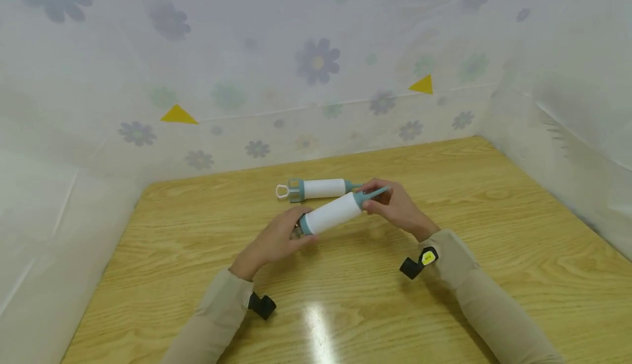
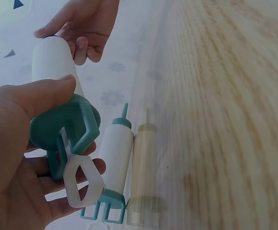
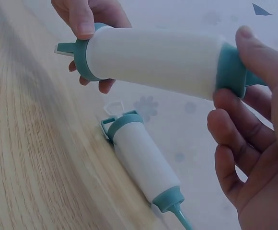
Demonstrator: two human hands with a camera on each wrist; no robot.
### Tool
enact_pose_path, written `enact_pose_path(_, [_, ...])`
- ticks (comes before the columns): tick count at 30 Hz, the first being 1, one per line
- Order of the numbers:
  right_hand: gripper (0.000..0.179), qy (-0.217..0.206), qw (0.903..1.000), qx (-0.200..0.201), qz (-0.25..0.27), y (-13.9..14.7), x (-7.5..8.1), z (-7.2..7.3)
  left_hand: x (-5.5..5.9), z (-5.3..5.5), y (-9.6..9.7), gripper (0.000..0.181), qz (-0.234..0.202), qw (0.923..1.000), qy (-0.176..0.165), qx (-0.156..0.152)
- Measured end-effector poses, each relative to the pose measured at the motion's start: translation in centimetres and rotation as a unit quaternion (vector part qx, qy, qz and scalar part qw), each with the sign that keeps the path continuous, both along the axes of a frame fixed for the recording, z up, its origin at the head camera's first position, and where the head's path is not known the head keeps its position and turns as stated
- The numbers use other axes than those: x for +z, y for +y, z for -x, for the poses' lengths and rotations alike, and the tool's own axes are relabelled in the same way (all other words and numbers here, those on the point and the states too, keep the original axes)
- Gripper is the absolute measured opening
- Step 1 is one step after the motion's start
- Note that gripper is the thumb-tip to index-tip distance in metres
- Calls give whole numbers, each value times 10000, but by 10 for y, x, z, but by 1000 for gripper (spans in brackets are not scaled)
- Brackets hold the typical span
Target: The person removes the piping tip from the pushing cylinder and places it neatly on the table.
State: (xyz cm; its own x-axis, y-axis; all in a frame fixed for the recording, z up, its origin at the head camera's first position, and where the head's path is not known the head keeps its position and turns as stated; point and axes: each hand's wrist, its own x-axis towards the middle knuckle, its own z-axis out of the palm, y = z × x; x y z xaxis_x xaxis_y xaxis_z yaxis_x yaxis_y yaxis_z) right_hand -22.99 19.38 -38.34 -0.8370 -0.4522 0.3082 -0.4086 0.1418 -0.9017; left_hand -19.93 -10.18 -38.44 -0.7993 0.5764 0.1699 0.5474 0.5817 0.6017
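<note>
Above the table, both hands hold a white syringe-style dispenser [image 1: 332, 214] with teal end caps. My left hand [image 1: 282, 233] grips its handle end; in the left wrist view a teal finger grip [image 2: 84, 127] and a white pull ring [image 2: 83, 181] stick out there. At the opposite end my right hand [image 1: 395, 209] pinches the teal nozzle cap [image 3: 231, 72] between thumb and fingers. The thin nozzle [image 1: 377, 192] points up to the right in the head view. Just behind lies a second, matching dispenser [image 1: 323, 188] on the table, its nozzle end partly covered by the right hand.
The wooden table [image 1: 222, 221] meets a flower-printed sheet [image 1: 276, 68] at the back, with further pale sheeting on both sides. Two yellow triangles [image 1: 179, 115] show on the back sheet. Each wrist carries a small black camera [image 1: 263, 306].
</note>
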Motion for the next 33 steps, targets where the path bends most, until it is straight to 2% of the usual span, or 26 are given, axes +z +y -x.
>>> enact_pose_path(3, [15, -185, 9990, 109, 386, -3, -1, -2, -1, 0, 1, 54, -50, 10000, -4, 55])
enact_pose_path(6, [11, -356, 9965, 25, 755, -9, 1, -5, -2, -1, 2, 56, -192, 9998, -31, 82])
enact_pose_path(9, [11, -405, 9935, -239, 1035, -17, 3, -8, -1, -1, 2, 56, -468, 9989, 49, 85])
enact_pose_path(13, [13, -461, 9880, -697, 1298, -28, 7, -13, -1, -2, 3, 51, -964, 9947, 360, 66])
enact_pose_path(19, [20, -870, 9781, -1149, 1503, -38, 8, -22, 0, -5, 3, 46, -1462, 9871, 649, -18])
enact_pose_path(22, [22, -826, 9778, -1212, 1494, -41, 8, -24, 0, -5, 4, 44, -1596, 9854, 584, -95])
enact_pose_path(28, [21, -498, 9788, -1131, 1631, -43, 7, -27, 0, -4, 6, 43, -2055, 9782, 203, -205])
enact_pose_path(33, [20, -510, 9792, -1125, 1608, -43, 6, -27, 0, -5, 7, 47, -2322, 9722, 215, -225])
